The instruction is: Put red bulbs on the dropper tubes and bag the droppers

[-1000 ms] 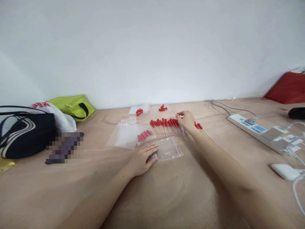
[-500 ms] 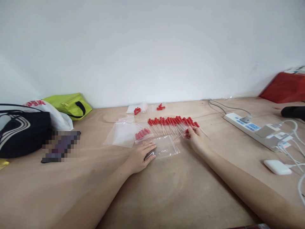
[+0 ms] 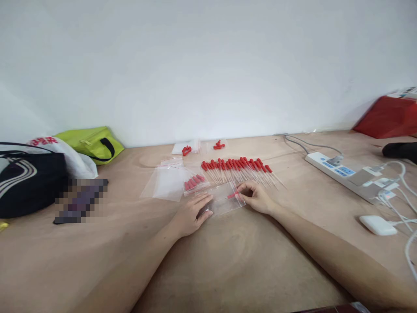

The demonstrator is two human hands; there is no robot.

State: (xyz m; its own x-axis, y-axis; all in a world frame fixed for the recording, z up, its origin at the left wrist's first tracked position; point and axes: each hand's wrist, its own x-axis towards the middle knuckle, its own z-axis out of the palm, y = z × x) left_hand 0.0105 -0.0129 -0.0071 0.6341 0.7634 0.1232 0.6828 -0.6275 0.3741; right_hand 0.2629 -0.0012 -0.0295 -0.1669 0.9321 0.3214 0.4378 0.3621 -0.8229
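My left hand (image 3: 194,213) rests on the closed end of a clear zip bag (image 3: 219,208), its fingers and thumb holding the bag against the table. At the bag's mouth, my right hand (image 3: 256,198) pinches the red end of a dropper (image 3: 232,195), which lies inside or over the plastic. Just beyond is a row of droppers (image 3: 241,164) with red bulbs and thin pale stems. Left of that row, a bag of several red-bulbed droppers (image 3: 194,182) overlaps some flat clear bags (image 3: 167,180).
Two small bags with red pieces (image 3: 186,150) lie near the wall. A white power strip (image 3: 342,176) with plugs and cables stands at right, near a white charger case (image 3: 378,225). At left are a dark bag (image 3: 32,184), a lime pouch (image 3: 94,143) and a blurred-out phone-like object (image 3: 81,202).
My right hand has moved left from the row of droppers to the zip bag's mouth, carrying one dropper. My left hand has stayed on the bag.
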